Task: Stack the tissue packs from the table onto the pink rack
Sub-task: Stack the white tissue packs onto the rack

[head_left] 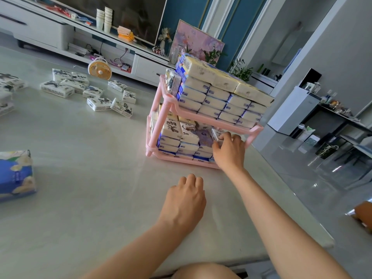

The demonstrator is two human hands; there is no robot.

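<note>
A two-tier pink rack stands on the pale table near its right edge, both tiers packed with small tissue packs. My right hand reaches into the lower tier and grips a white tissue pack at its right end. My left hand rests on the table in front of the rack, fingers curled under, holding nothing. Several loose white packs with black ink print lie scattered on the table at the far left.
A large blue tissue pack lies at the left edge. An orange desk fan stands behind the loose packs. The table's right edge drops to a glossy floor. A TV cabinet runs along the back.
</note>
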